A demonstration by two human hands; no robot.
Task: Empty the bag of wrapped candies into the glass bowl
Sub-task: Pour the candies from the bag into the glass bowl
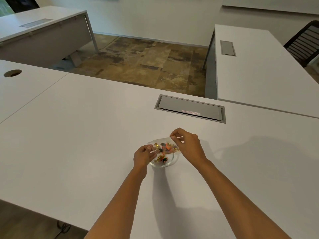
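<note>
A clear plastic bag (159, 141) of wrapped candies (167, 147) hangs just above a small glass bowl (173, 160) on the white table. My left hand (143, 156) pinches the bag's near left edge. My right hand (187, 144) pinches its far right edge, a little higher. A few gold, orange and green candies (161, 159) lie inside the bowl. Most of the candies still sit in the bag, which covers the bowl's far rim.
A grey cable hatch (189, 108) is set into the table (86, 135) beyond the bowl. A round cable hole (12, 73) is at the far left. Other white desks stand left and right, with a black chair (305, 44) at the far right.
</note>
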